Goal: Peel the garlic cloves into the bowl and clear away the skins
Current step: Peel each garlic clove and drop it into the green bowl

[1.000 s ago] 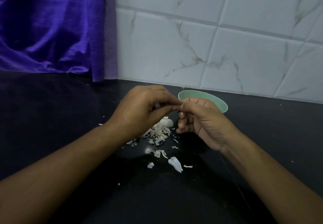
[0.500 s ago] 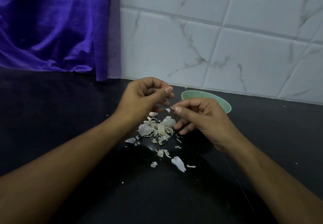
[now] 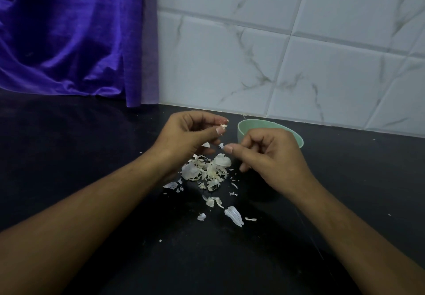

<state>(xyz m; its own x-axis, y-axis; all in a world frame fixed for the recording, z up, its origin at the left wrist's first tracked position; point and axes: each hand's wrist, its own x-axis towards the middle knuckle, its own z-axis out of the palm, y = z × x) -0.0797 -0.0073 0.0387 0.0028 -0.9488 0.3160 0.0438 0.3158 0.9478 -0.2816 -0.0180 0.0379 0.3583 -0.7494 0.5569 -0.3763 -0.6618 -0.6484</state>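
Note:
My left hand (image 3: 187,134) is raised over the black counter and pinches a small garlic clove (image 3: 223,126) between thumb and fingertips. To its right, my right hand (image 3: 268,156) pinches a tiny scrap of skin (image 3: 221,145) at its thumb tip. The two hands are a little apart. Behind my right hand stands a pale green bowl (image 3: 243,128); its inside is hidden by the hand. A heap of white garlic skins (image 3: 207,170) lies on the counter below both hands, with loose flakes (image 3: 233,215) nearer me.
The black counter (image 3: 69,156) runs back to a white marbled tile wall (image 3: 299,64). A purple cloth (image 3: 69,37) hangs at the back left, down to the counter. Small skin crumbs are scattered around the heap.
My hands have drawn apart: the left one rose with the clove, the right one moved right and down with a scrap of skin. The view shifted slightly.

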